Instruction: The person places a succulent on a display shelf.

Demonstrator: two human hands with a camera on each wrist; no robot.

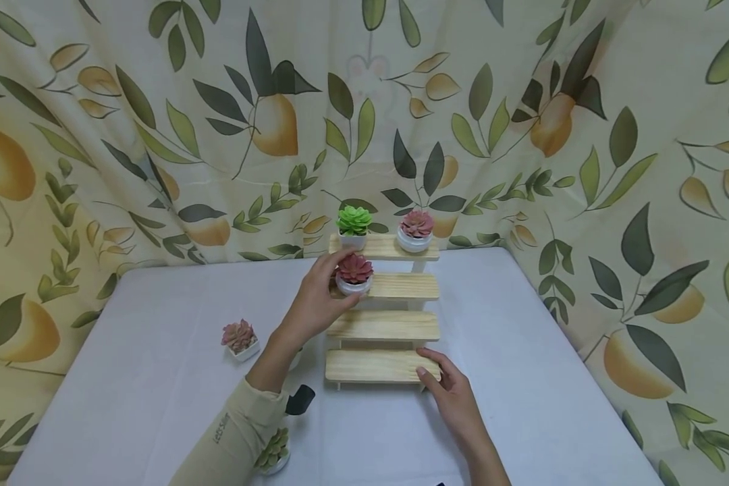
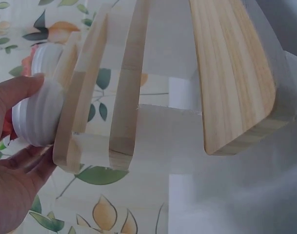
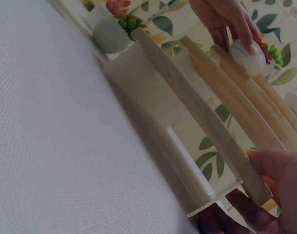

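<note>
My left hand [image 1: 316, 297] pinches a dark red artificial succulent [image 1: 354, 268] by its round white pot [image 2: 38, 114], thumb and fingers on opposite sides. The pot is at the left end of the second shelf from the top of a tiered wooden display stand [image 1: 383, 327]. At the stand's lowest shelf, my right hand [image 1: 454, 391] grips the right end, thumb on the board and fingers around its edge and below. On the top shelf sit a bright green succulent [image 1: 354, 223] in a white pot and a pink succulent [image 1: 416, 226] in a round white pot.
Left of the stand, a dusty-pink succulent [image 1: 239, 337] in a square white pot rests on the white-covered table [image 1: 158, 378]. Near my left sleeve [image 1: 237, 425] is a pale green succulent [image 1: 273, 451], partly hidden. A leaf-and-fruit patterned curtain [image 1: 231, 182] hangs behind the table.
</note>
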